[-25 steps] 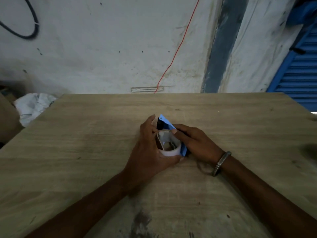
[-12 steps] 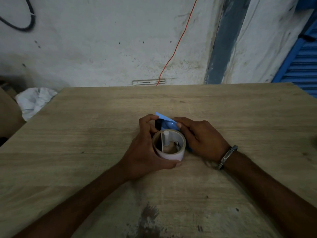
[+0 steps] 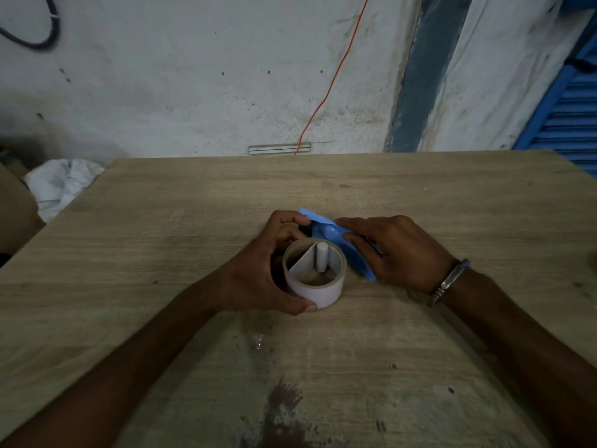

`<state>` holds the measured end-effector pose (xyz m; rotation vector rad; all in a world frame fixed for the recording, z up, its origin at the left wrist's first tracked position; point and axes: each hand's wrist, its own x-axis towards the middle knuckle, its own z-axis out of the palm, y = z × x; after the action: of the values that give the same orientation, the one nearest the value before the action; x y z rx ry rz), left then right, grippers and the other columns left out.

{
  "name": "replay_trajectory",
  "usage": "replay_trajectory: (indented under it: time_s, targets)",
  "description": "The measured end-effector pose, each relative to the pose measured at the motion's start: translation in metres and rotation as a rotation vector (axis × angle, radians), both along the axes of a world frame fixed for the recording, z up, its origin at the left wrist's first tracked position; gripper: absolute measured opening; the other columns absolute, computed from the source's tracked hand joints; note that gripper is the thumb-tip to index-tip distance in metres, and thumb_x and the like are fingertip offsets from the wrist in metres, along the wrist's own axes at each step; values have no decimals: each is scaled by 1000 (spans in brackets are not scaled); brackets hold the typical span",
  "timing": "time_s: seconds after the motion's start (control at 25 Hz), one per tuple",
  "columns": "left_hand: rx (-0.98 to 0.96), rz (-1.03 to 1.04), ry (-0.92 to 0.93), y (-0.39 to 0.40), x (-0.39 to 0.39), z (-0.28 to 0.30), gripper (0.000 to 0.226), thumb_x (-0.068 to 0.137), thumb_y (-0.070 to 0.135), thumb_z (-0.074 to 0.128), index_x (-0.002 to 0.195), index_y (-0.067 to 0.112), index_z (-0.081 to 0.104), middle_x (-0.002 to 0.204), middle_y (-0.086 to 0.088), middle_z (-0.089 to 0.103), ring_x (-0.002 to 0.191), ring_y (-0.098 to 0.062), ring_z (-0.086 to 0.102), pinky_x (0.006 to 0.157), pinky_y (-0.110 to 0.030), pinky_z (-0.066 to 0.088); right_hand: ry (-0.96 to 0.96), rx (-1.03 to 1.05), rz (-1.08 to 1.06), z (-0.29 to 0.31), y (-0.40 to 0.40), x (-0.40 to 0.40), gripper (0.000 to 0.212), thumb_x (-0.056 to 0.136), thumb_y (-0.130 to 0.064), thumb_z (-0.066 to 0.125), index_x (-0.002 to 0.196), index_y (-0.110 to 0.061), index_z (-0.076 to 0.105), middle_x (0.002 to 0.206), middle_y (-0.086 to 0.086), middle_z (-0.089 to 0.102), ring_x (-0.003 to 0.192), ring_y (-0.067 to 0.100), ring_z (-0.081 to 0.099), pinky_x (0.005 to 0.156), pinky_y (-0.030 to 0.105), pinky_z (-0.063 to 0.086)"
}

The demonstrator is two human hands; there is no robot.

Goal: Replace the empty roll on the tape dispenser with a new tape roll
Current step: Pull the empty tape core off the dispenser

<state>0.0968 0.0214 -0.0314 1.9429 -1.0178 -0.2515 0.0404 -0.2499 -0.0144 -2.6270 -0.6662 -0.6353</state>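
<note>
A blue tape dispenser (image 3: 336, 240) lies on its side in the middle of the wooden table (image 3: 161, 253). A pale cardboard tape roll (image 3: 318, 291) sits around the dispenser's white spindle (image 3: 321, 260), its open core facing up. My left hand (image 3: 258, 273) wraps around the roll's left and near side, thumb under its front edge. My right hand (image 3: 397, 250) presses flat on the dispenser's blue body, just right of the roll. The lower part of the dispenser is hidden by the roll and both hands.
A crumpled white cloth (image 3: 61, 185) lies beyond the table's left edge. A dirty white wall with a red wire (image 3: 326, 98) stands behind the table. A blue shutter (image 3: 568, 124) is at the far right. A dark stain (image 3: 281, 412) marks the near tabletop.
The roll has tipped from tilted to level, so its core and the white spindle now show from above. Both hands stay on the roll and dispenser.
</note>
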Motion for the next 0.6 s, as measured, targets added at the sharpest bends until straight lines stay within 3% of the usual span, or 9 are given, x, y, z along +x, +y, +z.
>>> replay_trajectory:
  time_s: [0.2,0.32,0.4,0.48,0.52,0.6]
  targets:
    - [14,52,-25,1,-1,-3,101,62,2,100,147,14,45,139,8,60,127,-13,64,102,-30,56,-12,43,-78,-7,7,1,35,100,-12,64,135,-10,69,83,8,80,66,24,72,61,28,49]
    - [15,106,-82,-9,-13,-8,106,64,23,102,152,17,44,149,6,56,135,-11,59,111,-38,53,-15,52,-111,-9,15,-1,38,98,-17,59,134,-8,69,80,10,78,64,27,71,59,37,55]
    - [-8,172,-164,-16,-20,-7,105,60,38,103,148,32,46,149,9,54,137,-7,56,112,-39,52,-20,60,-140,-9,18,-2,41,97,-19,57,134,-7,68,81,12,77,66,29,71,61,41,57]
    - [-45,244,-236,-18,-24,0,104,58,43,103,141,57,41,142,14,57,131,-3,58,109,-34,53,-27,73,-150,-8,19,-4,41,96,-18,57,134,-6,68,80,12,77,66,29,72,60,40,57]
    - [-83,281,-221,-18,-26,4,105,57,43,103,139,60,40,136,16,61,126,-1,61,105,-33,56,-29,74,-147,-7,20,-4,41,95,-18,58,133,-6,69,79,11,77,65,29,72,60,40,56]
    - [-158,326,-139,-17,-29,7,114,54,41,103,148,43,40,131,16,66,120,0,67,100,-32,60,-33,75,-141,-6,23,-6,43,94,-20,56,133,-5,69,78,11,77,63,29,72,58,40,57]
